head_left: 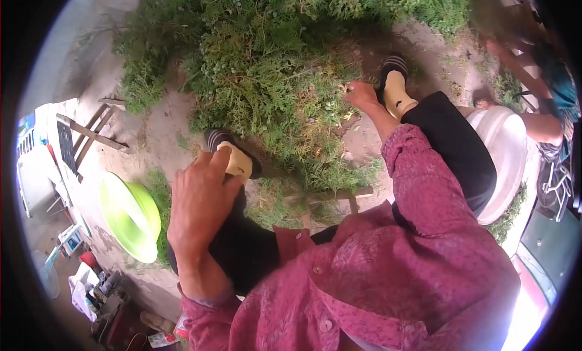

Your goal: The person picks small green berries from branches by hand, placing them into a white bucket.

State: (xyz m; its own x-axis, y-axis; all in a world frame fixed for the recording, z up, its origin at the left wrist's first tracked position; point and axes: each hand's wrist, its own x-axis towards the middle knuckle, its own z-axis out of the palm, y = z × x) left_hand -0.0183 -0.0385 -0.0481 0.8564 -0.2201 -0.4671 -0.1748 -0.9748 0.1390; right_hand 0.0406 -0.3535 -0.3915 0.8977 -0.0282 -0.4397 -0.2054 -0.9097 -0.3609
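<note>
My left hand (pixel 203 202) is raised above my left leg, back facing up. Its fingers are bent and close together, and anything inside is hidden. My right hand (pixel 364 95) reaches down beside my right slipper (pixel 394 64), its fingers closed at the edge of the cut greenery; what they pinch is too small to name. Green branches (pixel 260 78) with small pale cones lie in a heap on the ground between and beyond my feet. Part of my left slipper (pixel 218 137) shows behind my left hand.
A lime-green basin (pixel 130 220) stands at the left, near a wooden frame (pixel 97 133). A large whitish tub (pixel 506 157) is beside my right leg. Another person's arm (pixel 542 128) is at the far right, near a wheel (pixel 548 187). Assorted items lie at the lower left.
</note>
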